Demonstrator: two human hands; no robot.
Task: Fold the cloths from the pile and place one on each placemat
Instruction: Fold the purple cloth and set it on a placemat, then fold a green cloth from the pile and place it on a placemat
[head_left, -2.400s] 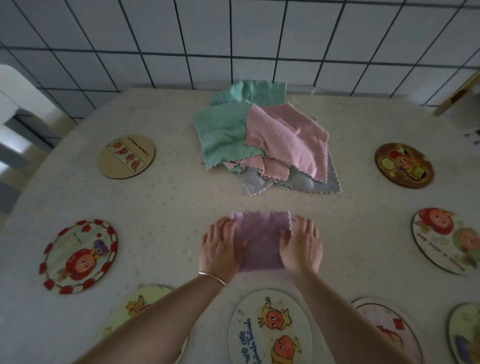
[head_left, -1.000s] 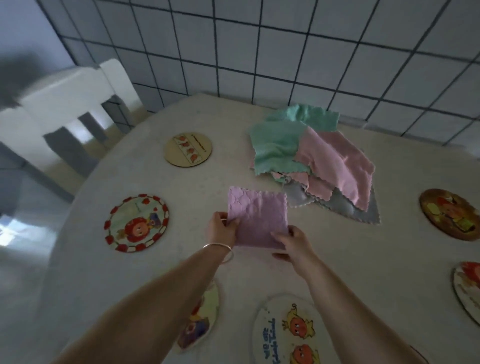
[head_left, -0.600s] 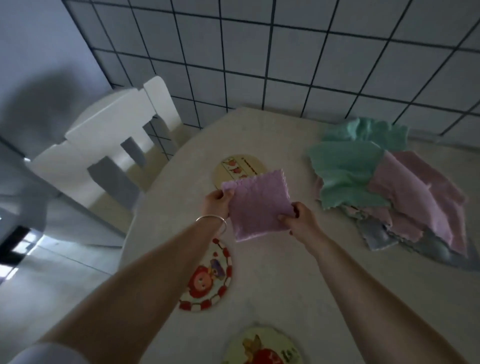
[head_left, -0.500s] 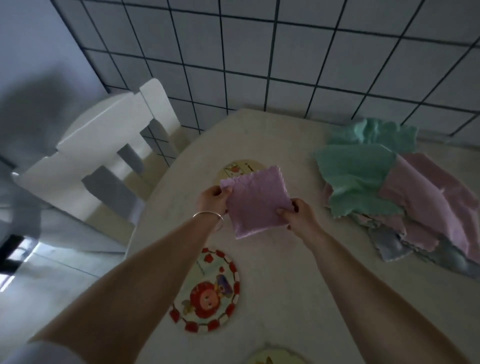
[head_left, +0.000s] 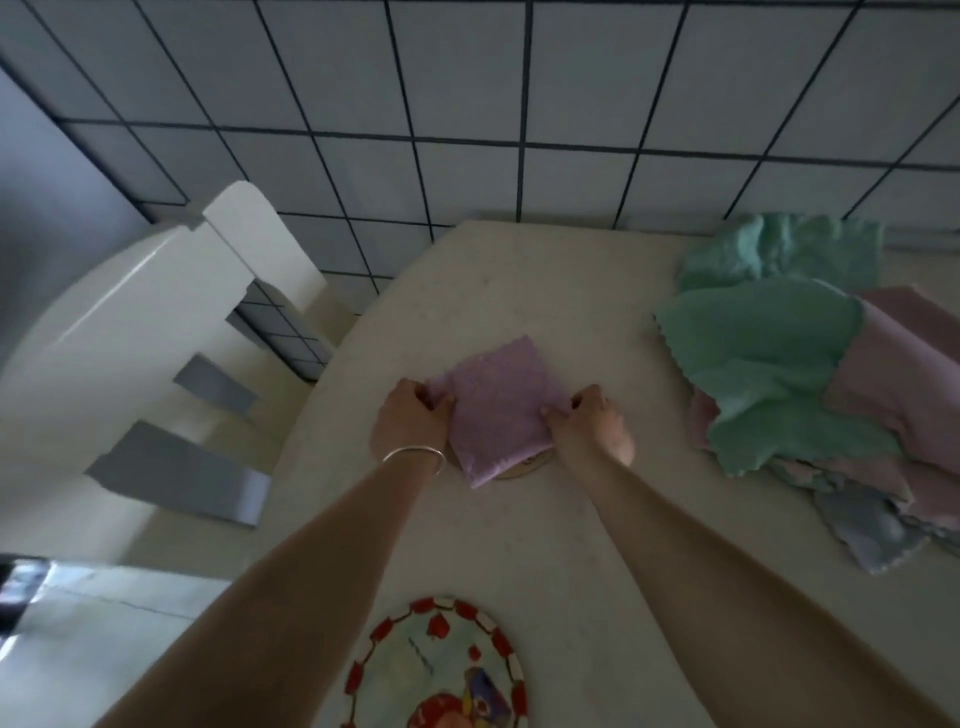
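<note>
A folded purple cloth (head_left: 496, 408) lies over a round tan placemat (head_left: 525, 466), of which only a thin front rim shows. My left hand (head_left: 410, 421) pinches the cloth's left edge. My right hand (head_left: 589, 423) pinches its right edge. The pile of unfolded cloths (head_left: 800, 364), green and pink on top with grey beneath, sits on the table at the right. A second round placemat (head_left: 441, 670) with a red-dotted rim and a cartoon figure lies near the front edge between my forearms.
The pale table (head_left: 545, 291) curves away on the left, where a white chair (head_left: 150, 332) stands close beside it. A tiled wall (head_left: 467, 104) runs behind the table.
Both hands carried the folded purple cloth from the table's middle to the far-left tan placemat and lowered it onto it. The view turned left with them.
</note>
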